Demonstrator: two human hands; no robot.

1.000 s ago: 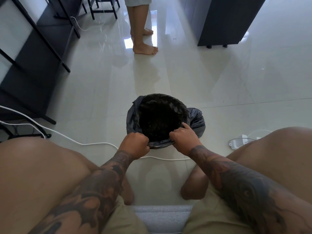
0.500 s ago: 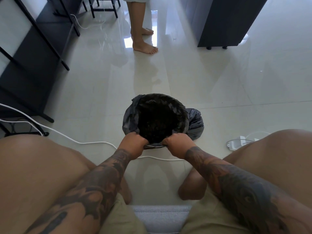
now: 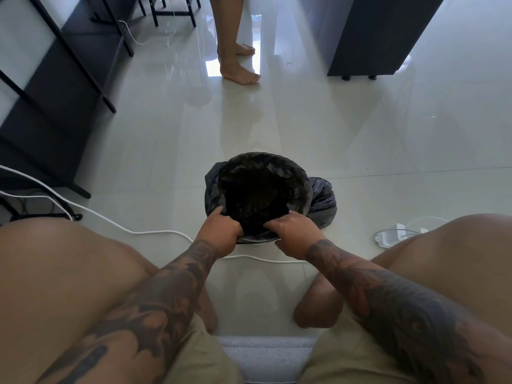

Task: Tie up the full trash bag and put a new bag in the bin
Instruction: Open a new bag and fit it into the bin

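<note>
- Left grip (image 3: 221, 228) and right grip (image 3: 293, 231) closed on the new bag's (image 3: 260, 173) edge at the bin's (image 3: 257, 240) near rim.
- Lining step in hand; next, likely stretching the cuff round the far rim.
- Beyond, just beside the bin: full bag (image 3: 322, 200), apparently tied.

Tattooed forearms reach forward; left hand (image 3: 221, 230) hooks curled fingers over the bag (image 3: 260, 162) edge; right hand (image 3: 295, 232) pinches it, thumb underneath.

No legible text or labels
</note>
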